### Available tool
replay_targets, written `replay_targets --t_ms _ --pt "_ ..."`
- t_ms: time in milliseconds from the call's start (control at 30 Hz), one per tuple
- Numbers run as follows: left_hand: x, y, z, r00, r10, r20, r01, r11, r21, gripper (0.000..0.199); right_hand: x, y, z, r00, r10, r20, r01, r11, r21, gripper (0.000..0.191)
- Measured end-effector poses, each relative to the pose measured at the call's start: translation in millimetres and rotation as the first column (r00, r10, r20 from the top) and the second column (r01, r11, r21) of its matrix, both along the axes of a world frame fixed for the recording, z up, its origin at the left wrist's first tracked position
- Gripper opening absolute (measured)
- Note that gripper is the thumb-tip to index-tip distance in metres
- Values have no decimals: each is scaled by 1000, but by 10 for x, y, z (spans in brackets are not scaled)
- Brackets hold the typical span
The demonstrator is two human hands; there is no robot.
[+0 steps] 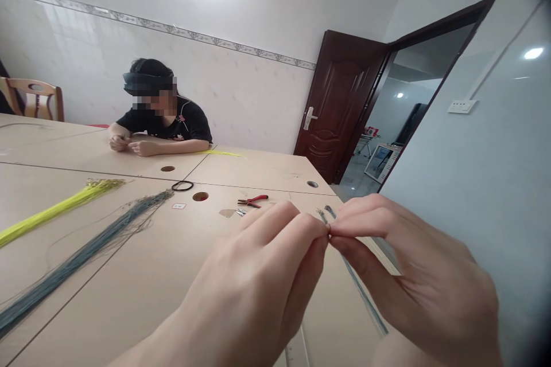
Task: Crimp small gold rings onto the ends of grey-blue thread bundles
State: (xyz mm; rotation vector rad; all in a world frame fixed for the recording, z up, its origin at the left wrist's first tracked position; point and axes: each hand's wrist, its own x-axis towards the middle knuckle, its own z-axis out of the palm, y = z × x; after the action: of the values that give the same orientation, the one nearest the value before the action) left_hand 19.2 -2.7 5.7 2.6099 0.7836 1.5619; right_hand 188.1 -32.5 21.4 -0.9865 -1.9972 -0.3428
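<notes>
My left hand (262,275) and my right hand (413,275) meet above the table, fingertips almost touching. Each is closed in a pinch. Between them shows a tiny dark reddish-brown bit, too small to name. Behind the fingers, a few grey-green cords (365,298) lie on the table near its right edge, with frayed or knotted tips. Pliers with red handles (253,201) rest just beyond my left hand. Beside them are a small metal piece (241,213) and a beige scrap (227,213).
On the left lie a grey-green cord bundle (86,258) and a yellow cord bundle (55,212). A black ring (182,186), a small label (179,206) and a cable hole (200,196) are near the middle. Across the table (142,275) sits a person (193,117), hands together. An open door (340,97) stands behind.
</notes>
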Motion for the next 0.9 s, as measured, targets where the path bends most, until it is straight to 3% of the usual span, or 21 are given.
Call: replay_targets --t_ms 133,267,700,900 --pt "-5 3 6 999 26 -25 -26 1000 7 17 -2 25 4 998 42 -36 -43 998 -36 8" --pt "8 0 -2 997 67 -40 -67 998 8 18 -23 24 16 999 -3 -43 1 1000 -29 9" --pt "48 -12 -5 999 22 -27 -20 997 76 20 -10 72 18 999 -7 -51 2 994 -107 11" --pt "77 -38 32 994 108 -28 -107 993 41 22 -28 56 46 999 -41 -8 40 994 -98 8"
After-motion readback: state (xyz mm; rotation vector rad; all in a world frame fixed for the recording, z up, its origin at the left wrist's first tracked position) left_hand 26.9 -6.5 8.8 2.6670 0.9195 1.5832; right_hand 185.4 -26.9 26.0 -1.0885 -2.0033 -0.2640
